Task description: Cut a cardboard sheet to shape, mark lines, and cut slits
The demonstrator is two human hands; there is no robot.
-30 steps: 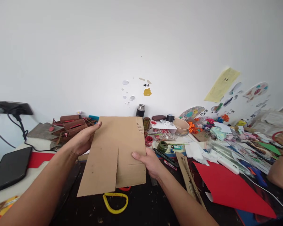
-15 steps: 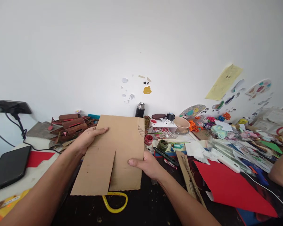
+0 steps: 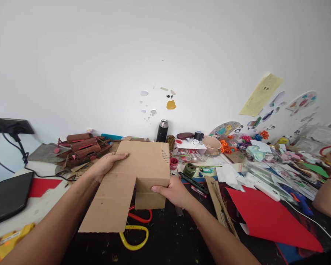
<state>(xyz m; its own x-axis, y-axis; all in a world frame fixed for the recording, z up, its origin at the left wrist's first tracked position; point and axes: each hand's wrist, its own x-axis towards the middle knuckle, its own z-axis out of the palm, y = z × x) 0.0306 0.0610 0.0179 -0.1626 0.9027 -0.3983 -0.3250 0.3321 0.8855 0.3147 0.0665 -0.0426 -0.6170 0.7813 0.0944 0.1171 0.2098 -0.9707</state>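
Observation:
A brown cardboard piece (image 3: pixel 143 158), slit up from its near edge, is held over the dark table. My left hand (image 3: pixel 109 163) grips its left edge, thumb on top and the other fingers hidden beneath. At the right edge, my right hand (image 3: pixel 175 191) has its thumb on the right flap, which is bent down along a crease. The left flap stays nearly flat. Below the cardboard show a yellow scissor-like handle loop (image 3: pixel 135 247) and a red loop (image 3: pixel 140 217).
A black flask (image 3: pixel 162 131) stands by the wall. Red-brown boat models (image 3: pixel 85 147) lie at the left, paint jars (image 3: pixel 189 169) behind my right hand, and a red sheet (image 3: pixel 270 221) to the right. Another person's arm (image 3: pixel 329 195) is at the far right.
The right flap has bent downward, widening the gap between the flaps and exposing the red loop. Both hands keep their hold on the cardboard.

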